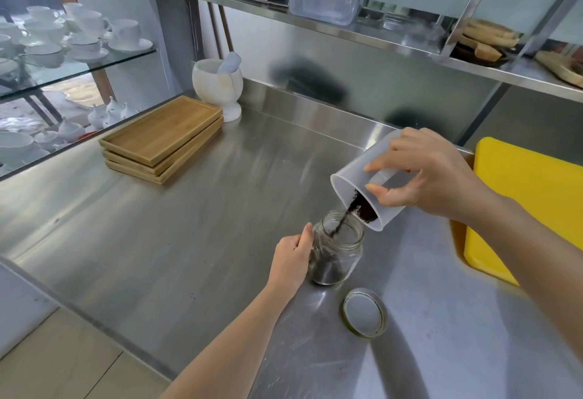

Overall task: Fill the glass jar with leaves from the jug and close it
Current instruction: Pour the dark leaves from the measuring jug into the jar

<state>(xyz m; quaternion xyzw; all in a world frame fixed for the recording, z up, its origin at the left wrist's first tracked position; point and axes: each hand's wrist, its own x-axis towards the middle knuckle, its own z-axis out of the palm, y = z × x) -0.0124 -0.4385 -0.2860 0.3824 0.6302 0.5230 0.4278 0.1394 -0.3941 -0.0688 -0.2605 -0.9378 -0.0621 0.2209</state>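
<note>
Steel counter (189,225) carries the upright jar (335,252), gripped at its nine o'clock side by the left hand (291,260). At one o'clock, the right hand (422,178) grasps the tilted jug (356,184), spilling dark leaves (362,208) into the jar. The lid (365,312) lies at five o'clock.

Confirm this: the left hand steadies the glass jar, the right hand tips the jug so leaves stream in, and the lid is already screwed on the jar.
Not quite. The head view shows the lid lying on the steel counter beside the open glass jar. The rest holds: left hand steadies, right hand tips the jug.
</note>
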